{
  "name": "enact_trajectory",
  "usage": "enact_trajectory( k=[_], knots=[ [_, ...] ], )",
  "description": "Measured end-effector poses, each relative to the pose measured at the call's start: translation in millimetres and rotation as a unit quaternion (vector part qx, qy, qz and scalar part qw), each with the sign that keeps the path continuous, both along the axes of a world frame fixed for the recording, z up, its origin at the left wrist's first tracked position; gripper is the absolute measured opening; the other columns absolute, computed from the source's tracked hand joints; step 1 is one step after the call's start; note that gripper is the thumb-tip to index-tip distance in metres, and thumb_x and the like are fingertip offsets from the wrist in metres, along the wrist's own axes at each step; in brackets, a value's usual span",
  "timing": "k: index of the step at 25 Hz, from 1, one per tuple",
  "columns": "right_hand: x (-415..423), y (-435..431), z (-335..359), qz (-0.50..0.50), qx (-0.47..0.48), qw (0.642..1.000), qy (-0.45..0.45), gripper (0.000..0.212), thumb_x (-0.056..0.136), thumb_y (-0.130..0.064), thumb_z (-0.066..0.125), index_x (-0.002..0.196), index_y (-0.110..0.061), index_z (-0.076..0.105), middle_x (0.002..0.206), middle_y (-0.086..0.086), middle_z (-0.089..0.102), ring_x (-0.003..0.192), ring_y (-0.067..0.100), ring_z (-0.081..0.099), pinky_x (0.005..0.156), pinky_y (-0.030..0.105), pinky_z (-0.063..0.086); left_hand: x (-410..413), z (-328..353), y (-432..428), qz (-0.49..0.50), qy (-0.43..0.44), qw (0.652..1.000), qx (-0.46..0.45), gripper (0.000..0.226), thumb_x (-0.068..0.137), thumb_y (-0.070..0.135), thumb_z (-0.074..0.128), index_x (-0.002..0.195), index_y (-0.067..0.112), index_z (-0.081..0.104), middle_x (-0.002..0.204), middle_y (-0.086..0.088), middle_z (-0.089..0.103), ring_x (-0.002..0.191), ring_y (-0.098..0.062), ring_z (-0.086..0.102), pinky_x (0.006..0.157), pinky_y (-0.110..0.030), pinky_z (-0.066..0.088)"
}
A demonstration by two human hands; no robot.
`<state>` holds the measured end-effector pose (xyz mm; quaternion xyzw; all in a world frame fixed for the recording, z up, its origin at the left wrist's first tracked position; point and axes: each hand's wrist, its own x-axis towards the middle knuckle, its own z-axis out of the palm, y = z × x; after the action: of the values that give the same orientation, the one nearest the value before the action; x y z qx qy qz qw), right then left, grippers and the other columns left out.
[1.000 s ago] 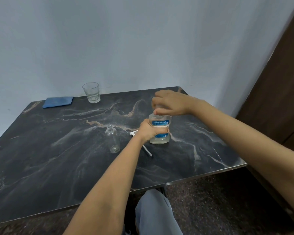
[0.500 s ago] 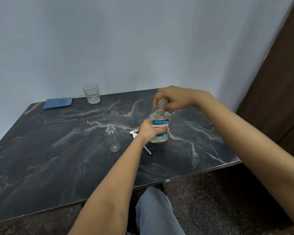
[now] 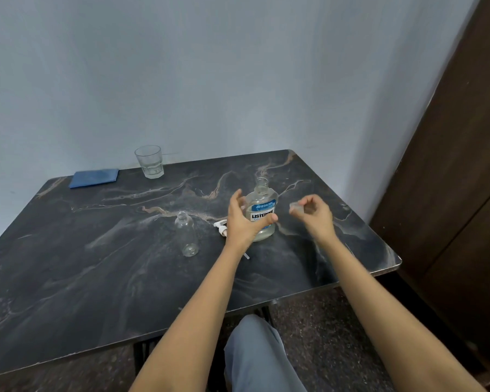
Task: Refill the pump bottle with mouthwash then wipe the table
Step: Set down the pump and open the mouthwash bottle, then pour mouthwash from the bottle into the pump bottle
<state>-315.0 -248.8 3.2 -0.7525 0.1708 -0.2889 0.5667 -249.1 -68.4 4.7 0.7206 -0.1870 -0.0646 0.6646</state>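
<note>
A clear mouthwash bottle [image 3: 262, 203] with a blue label stands uncapped on the dark marble table [image 3: 96, 273]. My left hand [image 3: 242, 222] wraps its near left side, thumb across the label. To the right, my right hand [image 3: 313, 213] holds the clear cap [image 3: 296, 207] in its fingertips, apart from the bottle. A small empty glass pump bottle [image 3: 186, 233] stands open-necked left of my left hand. Its white pump head [image 3: 222, 228] lies on the table between them, the tube partly hidden under my left wrist.
A drinking glass [image 3: 150, 161] and a folded blue cloth [image 3: 94, 178] sit at the table's far edge by the wall. A dark wooden door or cabinet [image 3: 458, 179] stands to the right. My knee [image 3: 255, 355] shows below the near table edge.
My right hand has lifted the cap off the mouthwash bottle and carried it to the right. My left hand stays on the bottle, its grip looser.
</note>
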Motion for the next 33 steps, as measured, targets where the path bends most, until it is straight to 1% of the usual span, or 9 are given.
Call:
enact_trajectory(
  k=[4,7,11,13,16,21,24,28,33],
  knots=[
    [-8,3,-29,-0.015,-0.053,0.997,0.056,0.026,0.071,-0.012,0.077,0.074,-0.023,0.053,0.080,-0.012,0.066,0.071,-0.006,0.059,0.061,0.004,0.043,-33,-11,22,0.075,-0.111,0.991,-0.008,0.099,0.061,0.051,0.085,0.141,0.028,0.031,0.135,0.013,0.041,0.124,-0.003,0.044,0.099,-0.017,0.035],
    [-5,3,-37,-0.040,-0.087,0.991,0.089,0.030,0.067,-0.016,0.080,0.078,-0.017,0.052,0.081,-0.008,0.062,0.072,-0.001,0.055,0.059,0.013,0.040,-50,-21,46,0.126,-0.208,0.970,-0.004,0.077,0.068,0.054,0.077,0.130,0.028,0.040,0.122,0.020,0.044,0.114,-0.003,0.048,0.096,-0.009,0.036],
    [-5,6,-36,-0.042,-0.120,0.985,0.118,0.045,0.068,-0.017,0.080,0.100,-0.015,0.049,0.102,0.001,0.056,0.095,0.016,0.052,0.075,0.024,0.040,-48,-30,82,0.254,-0.313,0.915,0.029,0.058,0.076,0.045,0.071,0.118,0.012,0.048,0.114,-0.006,0.044,0.102,-0.010,0.042,0.092,-0.004,0.031],
    [-10,12,-33,-0.071,-0.154,0.983,0.073,0.052,0.071,-0.017,0.077,0.113,-0.011,0.048,0.114,0.003,0.049,0.108,0.017,0.042,0.088,0.029,0.038,-42,-33,99,0.308,-0.291,0.905,0.030,0.058,0.075,0.045,0.071,0.117,0.013,0.045,0.116,-0.012,0.042,0.105,-0.016,0.043,0.091,-0.006,0.032],
    [-16,30,-25,-0.103,-0.177,0.977,-0.054,0.048,0.074,-0.017,0.068,0.117,-0.011,0.046,0.120,0.003,0.046,0.112,0.014,0.040,0.095,0.029,0.038,-29,-34,119,0.320,-0.209,0.923,0.047,0.070,0.071,0.043,0.077,0.124,0.017,0.040,0.123,0.001,0.036,0.112,-0.017,0.043,0.093,-0.027,0.039],
    [2,61,-12,0.073,-0.049,0.995,-0.043,0.064,0.084,-0.008,0.063,0.137,-0.021,0.029,0.137,-0.004,0.041,0.124,0.012,0.045,0.100,0.019,0.039,-11,-41,130,0.191,-0.077,0.977,0.058,0.094,0.070,0.037,0.083,0.144,0.020,0.028,0.135,0.008,0.042,0.123,-0.010,0.044,0.102,-0.024,0.037],
    [15,71,-18,0.150,0.019,0.988,-0.019,0.066,0.091,-0.002,0.057,0.143,-0.018,0.020,0.140,0.003,0.044,0.125,0.013,0.049,0.102,0.021,0.043,-6,-46,133,0.172,-0.058,0.981,0.070,0.085,0.075,0.034,0.080,0.144,0.023,0.032,0.141,0.007,0.047,0.124,-0.005,0.043,0.102,-0.021,0.034],
    [19,77,-28,0.137,0.021,0.990,-0.022,0.045,0.090,-0.013,0.063,0.130,-0.013,0.042,0.125,0.004,0.059,0.116,0.015,0.058,0.104,0.042,0.046,-6,-50,134,0.169,-0.050,0.981,0.076,0.057,0.084,0.022,0.073,0.135,0.022,0.047,0.136,0.004,0.056,0.124,-0.011,0.053,0.098,-0.019,0.037],
    [14,92,-12,0.143,-0.088,0.985,-0.044,0.047,0.086,-0.011,0.068,0.122,-0.035,0.049,0.114,-0.012,0.065,0.107,0.008,0.062,0.090,0.028,0.052,-7,-47,133,0.163,-0.036,0.983,0.072,0.052,0.083,0.020,0.074,0.130,0.025,0.052,0.128,0.008,0.061,0.119,-0.007,0.056,0.100,-0.023,0.042]
  ],
)
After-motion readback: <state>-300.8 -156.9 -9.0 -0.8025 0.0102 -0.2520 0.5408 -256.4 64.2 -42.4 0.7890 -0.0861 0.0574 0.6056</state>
